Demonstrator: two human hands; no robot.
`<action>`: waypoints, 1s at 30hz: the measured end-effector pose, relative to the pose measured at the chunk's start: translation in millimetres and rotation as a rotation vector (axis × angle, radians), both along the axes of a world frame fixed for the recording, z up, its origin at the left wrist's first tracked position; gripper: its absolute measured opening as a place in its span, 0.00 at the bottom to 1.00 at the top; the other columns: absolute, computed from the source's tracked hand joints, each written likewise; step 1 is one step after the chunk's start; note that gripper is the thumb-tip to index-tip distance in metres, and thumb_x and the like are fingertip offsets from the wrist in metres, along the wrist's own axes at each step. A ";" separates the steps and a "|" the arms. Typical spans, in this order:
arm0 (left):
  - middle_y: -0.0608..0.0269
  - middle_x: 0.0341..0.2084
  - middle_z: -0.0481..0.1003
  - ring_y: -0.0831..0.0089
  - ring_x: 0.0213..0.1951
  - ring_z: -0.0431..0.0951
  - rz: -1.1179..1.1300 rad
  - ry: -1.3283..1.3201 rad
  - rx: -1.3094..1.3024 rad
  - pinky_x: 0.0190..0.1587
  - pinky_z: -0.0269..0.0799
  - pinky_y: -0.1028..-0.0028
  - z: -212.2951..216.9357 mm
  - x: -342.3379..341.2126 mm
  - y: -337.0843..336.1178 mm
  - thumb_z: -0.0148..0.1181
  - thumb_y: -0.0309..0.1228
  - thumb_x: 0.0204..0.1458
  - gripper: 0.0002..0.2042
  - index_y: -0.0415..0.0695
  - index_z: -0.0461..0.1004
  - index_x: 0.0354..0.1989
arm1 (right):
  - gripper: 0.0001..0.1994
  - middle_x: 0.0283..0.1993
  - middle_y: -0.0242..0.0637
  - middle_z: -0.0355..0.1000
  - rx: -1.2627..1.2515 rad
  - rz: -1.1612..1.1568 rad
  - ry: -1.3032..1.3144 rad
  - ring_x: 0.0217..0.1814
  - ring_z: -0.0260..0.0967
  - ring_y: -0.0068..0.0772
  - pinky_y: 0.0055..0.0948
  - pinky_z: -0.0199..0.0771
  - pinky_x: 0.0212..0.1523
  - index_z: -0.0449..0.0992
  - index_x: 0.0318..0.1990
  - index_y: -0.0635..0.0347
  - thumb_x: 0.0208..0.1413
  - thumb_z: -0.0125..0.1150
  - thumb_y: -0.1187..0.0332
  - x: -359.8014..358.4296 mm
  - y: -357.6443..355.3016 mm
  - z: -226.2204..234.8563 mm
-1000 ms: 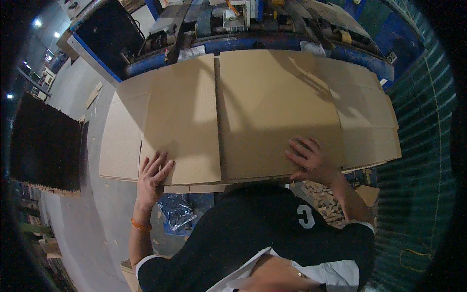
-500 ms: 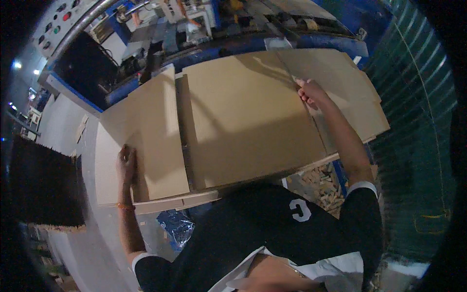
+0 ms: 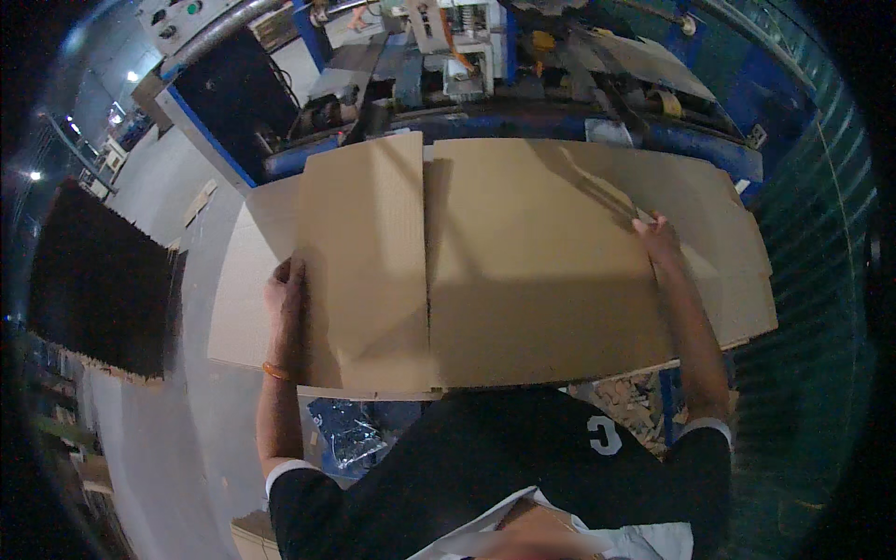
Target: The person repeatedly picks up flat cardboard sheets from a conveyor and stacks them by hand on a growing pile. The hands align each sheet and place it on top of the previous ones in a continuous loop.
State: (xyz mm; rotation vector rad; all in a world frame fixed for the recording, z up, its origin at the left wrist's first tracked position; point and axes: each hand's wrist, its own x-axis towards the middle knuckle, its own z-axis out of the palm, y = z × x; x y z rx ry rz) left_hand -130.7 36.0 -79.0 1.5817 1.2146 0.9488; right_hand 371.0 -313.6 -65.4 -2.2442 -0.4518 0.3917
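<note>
Tan corrugated cardboard blank point(image 3: 541, 280), folded flat: where is it?
Right in front of the person, lying crosswise. Far edge just beside the blue metal crossbar point(image 3: 523, 124) of the blue-framed machine with dark rails point(image 3: 401, 79).

Fold state?
Narrow left panel point(image 3: 364, 280) and wide right panel point(image 3: 560, 317) lie on top, narrow gap between them. Paler flaps stick out past both sides.

Left hand point(image 3: 285, 291)?
At the left panel's outer edge, fingers curled in, thumb near them. Can't tell if it's pinching the edge or only resting there. Orange band point(image 3: 276, 371) on that wrist.

Right hand point(image 3: 661, 243)?
Farther up the blank, at the right panel's outer edge. Fingers bent, tips gathered at the edge. Actual pinch: can't tell, too small.

Surroundings?
Small brown cardboard offcuts point(image 3: 630, 401) below the near edge, right side. Crumpled clear plastic film point(image 3: 353, 437) below it, left side. Dark block-shaped stack with ragged edges point(image 3: 103, 280) well apart, left. Green corrugated metal wall point(image 3: 814, 317) on the right.
</note>
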 end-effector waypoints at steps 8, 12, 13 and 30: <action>0.54 0.44 0.72 0.71 0.45 0.71 -0.001 -0.081 0.019 0.49 0.65 0.74 33.3 -9.3 -12.1 0.49 0.38 0.56 0.23 0.31 0.63 0.53 | 0.27 0.57 0.49 0.62 0.191 -0.175 -0.189 0.59 0.58 0.44 0.35 0.56 0.57 0.66 0.54 0.61 0.58 0.40 0.48 -11.4 -44.4 23.0; 0.46 0.46 0.71 0.62 0.49 0.71 -0.143 0.183 0.259 0.51 0.63 0.70 18.5 41.2 15.3 0.43 0.41 0.58 0.23 0.34 0.65 0.53 | 0.25 0.54 0.49 0.64 -0.048 0.059 -0.401 0.56 0.60 0.49 0.37 0.59 0.55 0.67 0.52 0.62 0.59 0.38 0.52 11.6 -61.5 14.6; 0.45 0.46 0.70 0.59 0.50 0.70 -0.132 0.338 0.425 0.52 0.63 0.68 9.6 57.6 23.3 0.42 0.41 0.58 0.22 0.36 0.66 0.52 | 0.24 0.52 0.51 0.65 -0.242 0.112 -0.464 0.54 0.62 0.50 0.36 0.61 0.53 0.67 0.51 0.65 0.60 0.38 0.53 18.3 -57.0 6.6; 0.42 0.53 0.62 0.48 0.54 0.63 -0.187 0.793 0.494 0.55 0.60 0.60 25.5 93.0 27.3 0.46 0.47 0.54 0.26 0.44 0.60 0.58 | 0.21 0.49 0.54 0.63 -0.403 0.212 -0.760 0.53 0.59 0.54 0.43 0.60 0.52 0.65 0.50 0.61 0.55 0.48 0.55 5.7 -15.9 16.8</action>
